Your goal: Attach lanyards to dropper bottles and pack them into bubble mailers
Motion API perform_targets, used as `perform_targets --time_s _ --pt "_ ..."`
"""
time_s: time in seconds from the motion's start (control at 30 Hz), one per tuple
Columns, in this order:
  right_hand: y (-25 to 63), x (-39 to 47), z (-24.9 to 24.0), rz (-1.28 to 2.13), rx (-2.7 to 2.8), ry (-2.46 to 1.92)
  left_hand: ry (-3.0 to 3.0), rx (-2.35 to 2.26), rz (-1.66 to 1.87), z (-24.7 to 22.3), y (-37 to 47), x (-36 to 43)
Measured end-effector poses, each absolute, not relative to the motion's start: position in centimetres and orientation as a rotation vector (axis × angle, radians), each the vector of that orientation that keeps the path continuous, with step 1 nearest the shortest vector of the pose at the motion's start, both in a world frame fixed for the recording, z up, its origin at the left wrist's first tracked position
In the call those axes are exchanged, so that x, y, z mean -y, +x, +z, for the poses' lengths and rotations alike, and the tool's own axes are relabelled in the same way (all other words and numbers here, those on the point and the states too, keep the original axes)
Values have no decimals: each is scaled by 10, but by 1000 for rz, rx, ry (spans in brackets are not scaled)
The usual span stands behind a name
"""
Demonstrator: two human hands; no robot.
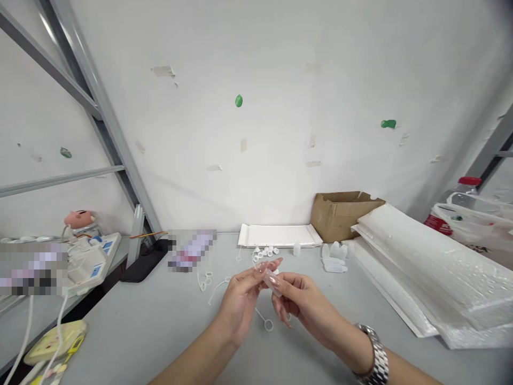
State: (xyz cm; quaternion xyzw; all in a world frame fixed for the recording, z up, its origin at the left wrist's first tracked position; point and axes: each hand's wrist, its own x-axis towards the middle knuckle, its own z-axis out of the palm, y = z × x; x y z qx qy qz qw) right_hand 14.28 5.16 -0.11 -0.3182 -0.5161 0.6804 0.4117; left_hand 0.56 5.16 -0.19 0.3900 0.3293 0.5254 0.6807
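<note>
Between my hands, in the middle of the head view, is a small translucent plastic bottle [273,284], held tilted above the table. My right hand [298,293] is closed, with thumb and fingers pinching the bottle. My left hand [242,293] is closed at the bottle's upper end; its fingertips hide what they grip. A thin white strand shows just behind those fingertips. Below the hands, a white stick with a ring end [268,324] lies on the grey table. More white looped sticks [205,282] lie to the left. Behind are several small white caps [265,251].
Several translucent bottles [335,258] sit at right. A flat white packet [279,235] and a cardboard box [339,216] stand against the wall. Bubble mailers [436,267] are stacked at right. A black phone-like object [145,262] and a power strip [94,262] lie left.
</note>
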Motion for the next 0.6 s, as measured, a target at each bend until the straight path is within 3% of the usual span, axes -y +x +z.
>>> perform_targets --time_s 0.17,0.6 --pt "141 -46 -3 1343 1384 -979 865 -737 1176 -3 5 -54" --pt "141 -45 -5 1347 1411 -939 889 -694 1178 0 8 -49"
